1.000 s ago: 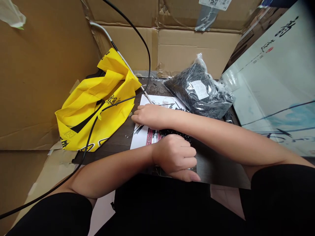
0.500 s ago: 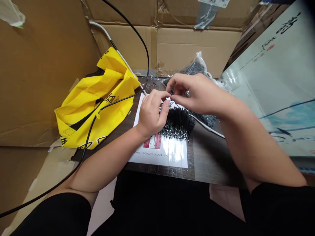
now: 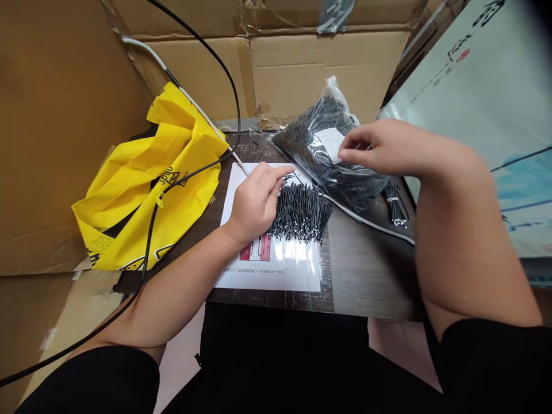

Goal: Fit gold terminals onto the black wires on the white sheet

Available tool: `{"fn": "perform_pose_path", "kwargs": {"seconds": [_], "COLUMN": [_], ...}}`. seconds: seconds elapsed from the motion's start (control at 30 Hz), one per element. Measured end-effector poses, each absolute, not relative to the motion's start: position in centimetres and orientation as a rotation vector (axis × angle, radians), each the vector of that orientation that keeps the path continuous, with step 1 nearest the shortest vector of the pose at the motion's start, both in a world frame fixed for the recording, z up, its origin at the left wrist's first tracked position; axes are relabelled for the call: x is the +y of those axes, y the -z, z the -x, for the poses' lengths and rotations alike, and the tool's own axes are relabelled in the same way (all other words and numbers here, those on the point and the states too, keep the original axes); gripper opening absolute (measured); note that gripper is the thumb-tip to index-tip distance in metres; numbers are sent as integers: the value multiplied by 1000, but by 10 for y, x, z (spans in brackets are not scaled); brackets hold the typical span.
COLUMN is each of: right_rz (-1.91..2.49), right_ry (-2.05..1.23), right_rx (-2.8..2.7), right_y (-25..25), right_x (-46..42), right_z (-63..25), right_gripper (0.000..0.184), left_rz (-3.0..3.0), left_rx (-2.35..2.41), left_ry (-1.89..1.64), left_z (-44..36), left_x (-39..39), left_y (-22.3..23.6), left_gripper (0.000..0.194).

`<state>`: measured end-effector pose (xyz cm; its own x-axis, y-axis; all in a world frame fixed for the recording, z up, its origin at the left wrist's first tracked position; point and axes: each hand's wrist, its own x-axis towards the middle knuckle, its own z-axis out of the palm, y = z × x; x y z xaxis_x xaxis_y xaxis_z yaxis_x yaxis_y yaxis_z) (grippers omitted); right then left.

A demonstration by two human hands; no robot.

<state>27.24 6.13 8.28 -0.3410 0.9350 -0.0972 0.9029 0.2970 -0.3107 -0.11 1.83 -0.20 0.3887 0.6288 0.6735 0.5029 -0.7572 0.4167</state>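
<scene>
My left hand (image 3: pixel 255 200) is at the left edge of a dense row of short black wires (image 3: pixel 302 213) with bright tips. Its index finger points right and the other fingers curl under; a few thin wires show by the fingertips, but what the hand holds is hidden. Raised at the right, my right hand (image 3: pixel 379 148) has thumb and index finger together beside the white label of a clear plastic bag (image 3: pixel 319 123) full of black wires. Anything in that pinch is too small to make out. Under the row lies a printed sheet (image 3: pixel 276 279) with a red picture.
A yellow bag (image 3: pixel 176 149) slumps at the left, crossed by a black cable (image 3: pixel 149 247). A white cable (image 3: pixel 357 217) runs across the dark table (image 3: pixel 371 276). One tied wire bundle (image 3: pixel 393 204) lies at the right. Cardboard (image 3: pixel 319 75) and a pale printed panel (image 3: pixel 470 109) enclose the table.
First my arms were crossed; then my hands met above the wires. Now my right hand has moved away to the right, while my left stays by the row. The view has shifted slightly.
</scene>
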Motion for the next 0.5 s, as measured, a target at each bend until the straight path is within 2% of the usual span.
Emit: {"fn": "perform_pose_path", "kwargs": {"seconds": [0.07,0.23,0.5], "right_rz": [1905,2008,2288], "right_ry": [-390,-384,-40], "right_rx": [-2462,-2533,-2505], "right_y": [-71,-41,-41], "right_x": [73,94,90], "right_z": [-287,-295,-280], "right_gripper": [27,26,27], "left_rz": [-2476,-2396,-2325], "left_rx": [1044,1117,1213], "left_ry": [-1318,-1328,-1259], "left_z": [-1,-4,-6], "left_x": [16,12,10], "left_y": [3,5,9], "left_gripper": [30,23,22]}}
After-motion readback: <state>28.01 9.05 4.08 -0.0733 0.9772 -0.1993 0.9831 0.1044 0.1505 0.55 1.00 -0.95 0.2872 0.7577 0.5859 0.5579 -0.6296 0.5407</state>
